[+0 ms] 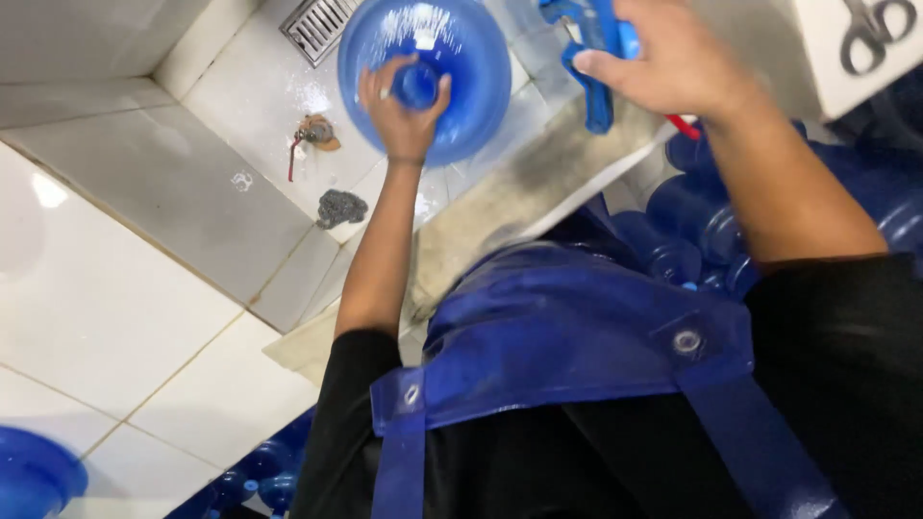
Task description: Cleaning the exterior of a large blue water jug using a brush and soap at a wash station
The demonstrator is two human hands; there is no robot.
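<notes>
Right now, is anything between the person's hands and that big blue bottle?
Nothing visible. The left hand already grips the neck of the blue water bottle. The right hand rests apart on a blue tool.

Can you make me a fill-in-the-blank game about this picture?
1. The left hand grips the neck of a big ____ bottle.
2. The right hand holds a blue ____.
3. Behind the bottle, the floor has a metal ____.
4. The person wears a blue ____.

Missing words: blue; tool; drain; apron
</notes>
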